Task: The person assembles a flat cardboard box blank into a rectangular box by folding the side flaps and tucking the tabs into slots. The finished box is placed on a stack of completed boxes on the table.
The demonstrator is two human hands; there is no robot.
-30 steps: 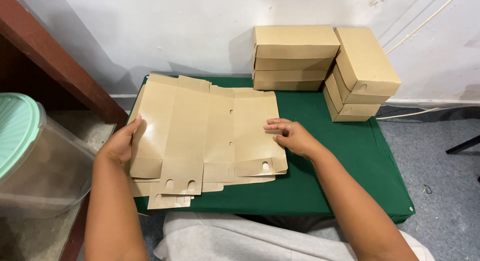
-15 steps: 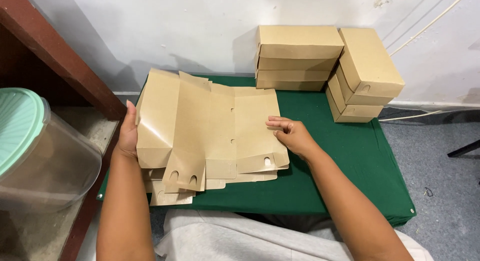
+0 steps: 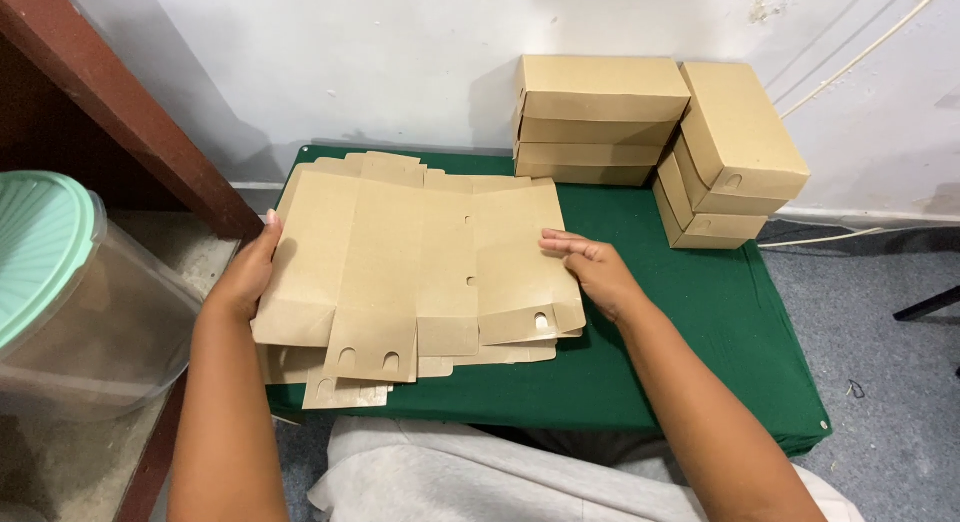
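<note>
I was lifting the top flat carton blank (image 3: 420,262) off the stack: my left hand (image 3: 245,272) gripped its left edge, right hand (image 3: 590,267) lay open on its right edge. Folding the panels seemed due next.

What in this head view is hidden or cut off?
- Lower flat cardboard sheets: covered by the top sheet.
- Left hand fingers: tucked under the sheet edge.
- Clear plastic bin: cut by left edge.
- Stacked boxes: contents hidden, closed.

Left hand (image 3: 243,274) curled; right hand (image 3: 592,270) flat — apart
</note>
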